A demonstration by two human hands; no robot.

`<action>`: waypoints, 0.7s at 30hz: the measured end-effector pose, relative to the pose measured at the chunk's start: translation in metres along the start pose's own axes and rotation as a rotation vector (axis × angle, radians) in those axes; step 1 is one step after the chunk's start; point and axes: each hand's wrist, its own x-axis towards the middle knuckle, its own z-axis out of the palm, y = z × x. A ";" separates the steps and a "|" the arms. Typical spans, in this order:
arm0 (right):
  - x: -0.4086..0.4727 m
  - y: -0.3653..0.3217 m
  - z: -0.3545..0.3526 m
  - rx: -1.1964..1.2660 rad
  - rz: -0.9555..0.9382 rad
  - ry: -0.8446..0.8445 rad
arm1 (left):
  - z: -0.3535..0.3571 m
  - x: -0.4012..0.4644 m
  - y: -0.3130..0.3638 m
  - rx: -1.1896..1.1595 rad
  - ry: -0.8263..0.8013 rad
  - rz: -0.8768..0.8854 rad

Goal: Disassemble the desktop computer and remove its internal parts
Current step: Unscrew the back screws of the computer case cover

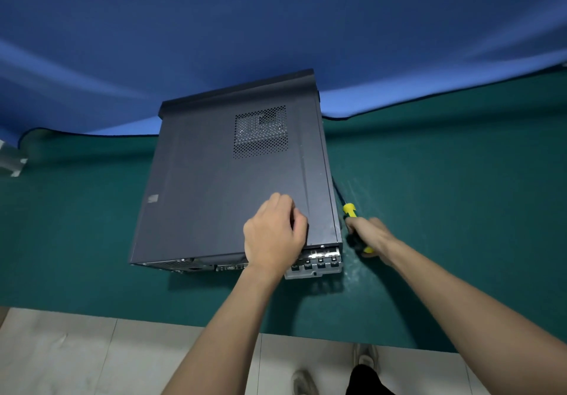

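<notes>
A dark grey desktop computer case [214,186] lies on its side on the green table mat [445,210], its side panel facing up with a perforated vent [260,132] near the far end. The rear ports and metal slot bracket [316,264] face me. My left hand [274,235] rests on the near right part of the side panel, fingers curled against it. Just right of the case, my right hand [369,233] grips a yellow-and-black screwdriver [349,210] lying along the case's right edge; most of its handle is hidden in my hand.
A blue mat [276,26] covers the far part of the table, its edge curling over the green mat behind the case. A grey metal piece [10,161] shows at the far left. The table's near edge, tiled floor and my shoes [365,358] lie below.
</notes>
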 end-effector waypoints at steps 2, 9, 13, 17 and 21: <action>-0.020 0.007 -0.002 0.114 -0.035 -0.013 | 0.000 0.000 0.000 -0.008 0.005 -0.003; -0.100 0.027 0.001 0.271 -0.317 0.085 | -0.010 -0.033 0.022 -0.466 0.134 -0.469; -0.143 0.046 0.013 0.293 -0.398 0.108 | -0.014 -0.077 0.034 -0.895 0.055 -0.585; -0.171 0.073 0.032 0.238 -0.421 0.132 | -0.022 -0.087 0.036 -1.234 -0.339 -0.806; -0.188 0.100 0.050 0.206 -0.376 0.158 | -0.027 -0.090 0.037 -1.527 -0.560 -0.830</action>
